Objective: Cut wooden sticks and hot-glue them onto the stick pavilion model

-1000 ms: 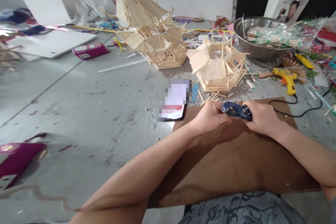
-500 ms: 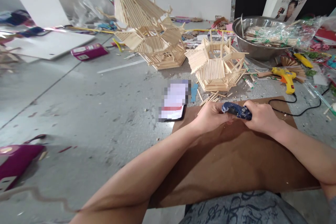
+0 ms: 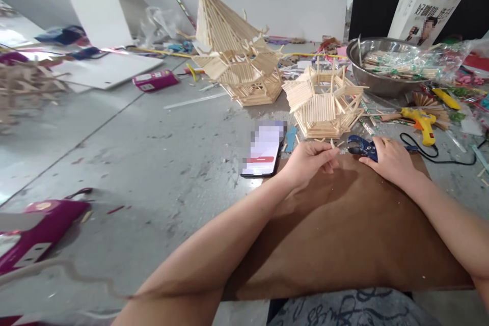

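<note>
My left hand (image 3: 312, 162) is closed in a pinch above the far edge of the brown board (image 3: 344, 234). A short piece of wooden stick (image 3: 332, 143) pokes up from its fingertips. To its right, my right hand (image 3: 393, 160) is closed over a blue hand cutter (image 3: 362, 148) with curved jaws pointing left; its handle shows on the far side of the hand. Loose stick pieces lie just beyond my hands. Straight ahead stands a small open-topped stick model (image 3: 315, 107), and behind it on the left a taller one with a pointed roof (image 3: 244, 74).
A phone (image 3: 263, 147) lies left of the board. On the right are a yellow glue gun (image 3: 424, 125) with a black cord and a metal bowl (image 3: 376, 79) of wrapped sticks. Purple power strips (image 3: 156, 80) lie on the left floor.
My hands have come apart. The right one has moved right with the cutter, away from the left hand, whose pinched stick piece now shows. The view has turned slightly left.
</note>
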Demonstrator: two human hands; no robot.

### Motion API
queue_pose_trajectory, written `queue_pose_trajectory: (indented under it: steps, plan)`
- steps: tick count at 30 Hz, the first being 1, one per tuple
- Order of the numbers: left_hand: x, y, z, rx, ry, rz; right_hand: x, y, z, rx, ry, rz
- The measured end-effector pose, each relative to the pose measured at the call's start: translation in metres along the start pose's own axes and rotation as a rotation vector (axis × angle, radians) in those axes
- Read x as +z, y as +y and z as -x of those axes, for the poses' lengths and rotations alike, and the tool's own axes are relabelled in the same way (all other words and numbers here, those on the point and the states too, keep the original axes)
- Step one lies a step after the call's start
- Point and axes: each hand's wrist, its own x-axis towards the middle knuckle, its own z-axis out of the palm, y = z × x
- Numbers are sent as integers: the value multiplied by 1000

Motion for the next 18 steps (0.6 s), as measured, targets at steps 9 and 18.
queue_pose_trajectory:
  steps: [9,18]
  plan:
    - [-17,14,-3,-90,38,-15,-11,-2,-3,-193,168,-408]
    - [-22,23,0,38,4,-367,-67,-62,-45,-102,-54,-1168]
